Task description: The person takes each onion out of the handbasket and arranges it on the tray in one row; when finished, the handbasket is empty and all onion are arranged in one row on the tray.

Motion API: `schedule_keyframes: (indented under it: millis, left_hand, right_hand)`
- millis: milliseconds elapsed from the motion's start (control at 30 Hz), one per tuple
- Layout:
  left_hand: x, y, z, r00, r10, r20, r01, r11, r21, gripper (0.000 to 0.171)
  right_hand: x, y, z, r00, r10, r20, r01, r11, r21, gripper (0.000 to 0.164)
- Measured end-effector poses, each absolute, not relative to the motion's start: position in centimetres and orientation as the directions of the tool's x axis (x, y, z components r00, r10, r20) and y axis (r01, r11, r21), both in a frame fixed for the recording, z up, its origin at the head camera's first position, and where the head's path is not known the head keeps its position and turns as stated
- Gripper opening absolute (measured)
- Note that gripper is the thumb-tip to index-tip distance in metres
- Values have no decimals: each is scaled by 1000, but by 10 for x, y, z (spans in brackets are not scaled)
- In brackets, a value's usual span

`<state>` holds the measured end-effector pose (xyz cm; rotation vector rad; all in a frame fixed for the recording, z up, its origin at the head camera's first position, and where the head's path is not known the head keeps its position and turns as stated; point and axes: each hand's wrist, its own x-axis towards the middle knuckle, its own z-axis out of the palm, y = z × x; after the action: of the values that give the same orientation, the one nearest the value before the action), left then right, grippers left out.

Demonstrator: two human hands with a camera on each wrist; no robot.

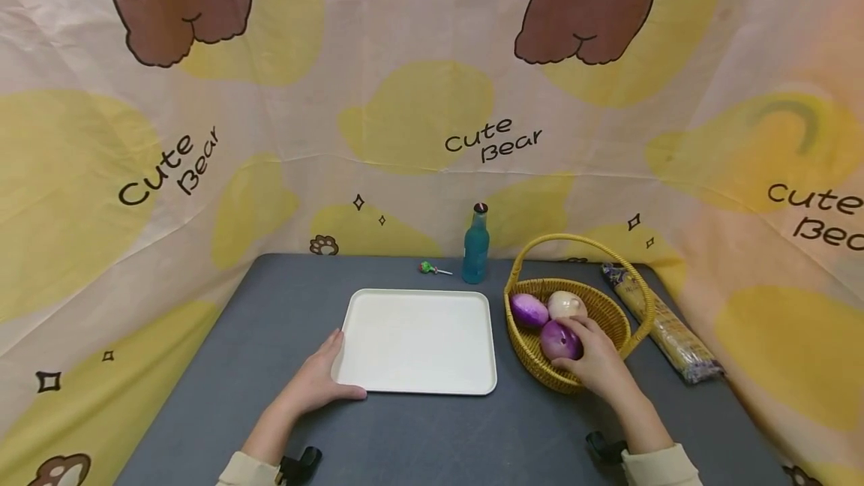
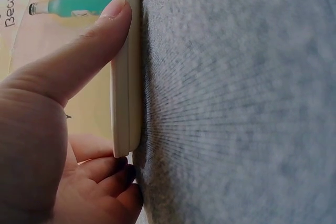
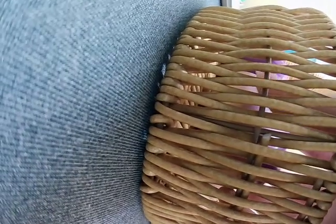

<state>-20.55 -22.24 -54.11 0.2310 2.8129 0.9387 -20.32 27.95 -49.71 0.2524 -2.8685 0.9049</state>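
A white rectangular tray (image 1: 418, 342) lies flat on the table. My left hand (image 1: 316, 379) rests against its near left corner, the thumb along the front edge and the fingers by the left side. In the left wrist view, the thumb (image 2: 86, 51) touches the tray's rim (image 2: 126, 93). My right hand (image 1: 597, 357) reaches into a woven basket (image 1: 523, 362) and grips a purple onion (image 1: 560, 340). Beside that onion lie another purple onion (image 1: 529, 310) and a white onion (image 1: 565, 305). In the right wrist view, the basket's weave (image 3: 236, 114) mostly hides the hand.
Behind the tray stands a blue bottle (image 1: 475, 247), with a lollipop (image 1: 428, 268) lying to its left. A long clear-wrapped package (image 1: 668, 325) lies right of the basket. The basket's tall handle (image 1: 580, 237) arches over it. A printed cloth (image 1: 405, 118) hangs behind the grey table (image 1: 223, 396).
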Motion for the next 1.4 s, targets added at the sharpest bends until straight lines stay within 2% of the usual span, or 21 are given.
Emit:
schedule_keyframes:
  millis: [467,1000,1400]
  left_hand:
    - [-207,-223,-539,-969,200,-142,73,787,612,133]
    - [-207,-223,-539,-969,198,-145,66,781,621,135]
    - [-205,-224,-540,-972,198,-130,78,785,615,134]
  right_hand:
    - [-200,280,-497,-977,-93,194,-184,828,-530,69]
    - [-190,278,-472,-952,-73,296,-224,826,-517,75]
    - [-191,270,-463,-903,-68,424,-313,781,-541,72]
